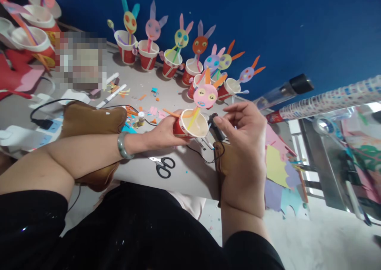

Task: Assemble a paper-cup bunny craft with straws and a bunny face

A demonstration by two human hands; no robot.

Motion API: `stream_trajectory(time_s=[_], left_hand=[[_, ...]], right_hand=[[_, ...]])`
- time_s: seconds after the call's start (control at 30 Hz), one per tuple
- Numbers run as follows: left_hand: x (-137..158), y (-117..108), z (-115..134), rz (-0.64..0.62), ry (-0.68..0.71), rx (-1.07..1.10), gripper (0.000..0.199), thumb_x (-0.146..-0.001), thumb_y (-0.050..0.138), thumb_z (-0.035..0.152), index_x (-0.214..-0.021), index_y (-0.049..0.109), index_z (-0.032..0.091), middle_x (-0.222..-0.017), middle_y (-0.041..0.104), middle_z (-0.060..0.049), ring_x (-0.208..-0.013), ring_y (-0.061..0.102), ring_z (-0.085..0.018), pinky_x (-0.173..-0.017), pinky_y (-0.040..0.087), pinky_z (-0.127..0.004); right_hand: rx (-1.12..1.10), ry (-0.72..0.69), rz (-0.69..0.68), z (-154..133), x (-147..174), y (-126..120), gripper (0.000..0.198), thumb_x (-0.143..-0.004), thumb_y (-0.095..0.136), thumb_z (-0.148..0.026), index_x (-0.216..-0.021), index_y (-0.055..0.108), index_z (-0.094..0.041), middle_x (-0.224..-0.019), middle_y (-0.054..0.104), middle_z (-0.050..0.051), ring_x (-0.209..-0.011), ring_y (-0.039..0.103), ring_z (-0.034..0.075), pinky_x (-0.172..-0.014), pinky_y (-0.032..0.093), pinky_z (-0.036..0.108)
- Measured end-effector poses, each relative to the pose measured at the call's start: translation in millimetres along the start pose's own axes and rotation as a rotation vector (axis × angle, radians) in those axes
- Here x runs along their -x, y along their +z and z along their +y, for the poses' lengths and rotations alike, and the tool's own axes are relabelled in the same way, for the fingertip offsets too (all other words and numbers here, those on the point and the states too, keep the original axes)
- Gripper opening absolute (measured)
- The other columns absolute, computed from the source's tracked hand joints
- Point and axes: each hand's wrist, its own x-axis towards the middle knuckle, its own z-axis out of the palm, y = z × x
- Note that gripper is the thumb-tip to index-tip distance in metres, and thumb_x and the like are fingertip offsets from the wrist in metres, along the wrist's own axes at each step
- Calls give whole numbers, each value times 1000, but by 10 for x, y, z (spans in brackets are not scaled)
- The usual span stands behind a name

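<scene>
Head view: one red paper cup [179, 128] in work, held above the table [190, 182], mouth tipped toward the wearer.
Left hand [163, 133]: clamped around the cup's side from the left – thumb above, fingers beneath – presumably to steady it while leaving the mouth unobstructed.
Right hand [242, 123]: raised just right of the cup, apart from it; thumb and fingertips parted, nothing visible between them.
Paper figure: pink face [204, 96] with orange ears [220, 80] stands above the cup's far rim; a yellow strip [194, 118] runs from it into the cup, seemingly as its support. How the strip is fixed cannot be told.
Orange paper arm [170, 113]: projects left from the cup, above the gripping thumb.
Finished-looking cups [148, 60]: lined up beyond the grip along the blue wall [268, 32], likely to keep the near surface free for handling.
Scissors [164, 167]: below and left of the held cup, handles toward the right – within easy reach, in this inspector's judgement.
White-capped container [141, 118]: left of the grip, among paper scraps [154, 90]; contents not identifiable.
Brown cushion [93, 121]: left of the grip, behind the left forearm; contact cannot be confirmed.
</scene>
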Motion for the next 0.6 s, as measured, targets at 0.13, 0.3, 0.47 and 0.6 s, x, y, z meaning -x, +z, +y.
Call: stream_trajectory(time_s=[0.13,0.3,0.47,0.6], left_hand=[[46,43,2,-68,67,3,56,-70,85,25,-120,61,20,-120,71,-12,-110,71,-28,-98,61,-46],[93,102,-26,-95,129,19,57,-73,87,30,-122,59,21,-122,70,-12,-115,71,-27,-100,60,-44],[131,142,-97,-71,119,66,68,-69,92,34,-126,57,23,-126,71,-12,-114,73,-26,-100,61,-43],[150,127,-86,-55,74,46,70,-62,98,37,-121,63,23,-126,72,-11,-116,72,-29,-104,60,-47]], right_hand=[[-171,72,-130,101,-109,125,54,-67,95,-63,-95,67,-25,-66,55,-7,-55,50,10,-47,42,25],[-206,39,-129,57,-2,259,48,-68,96,-60,-83,66,-26,-67,51,-5,-59,48,12,-51,47,28],[-101,-60,-63,-28,147,232,33,-81,88,-49,-97,71,-26,-75,61,-2,-65,55,15,-57,52,33],[51,-168,-59,-49,172,203,23,-85,82,-44,-84,69,-25,-78,66,1,-70,60,19,-64,55,37]])
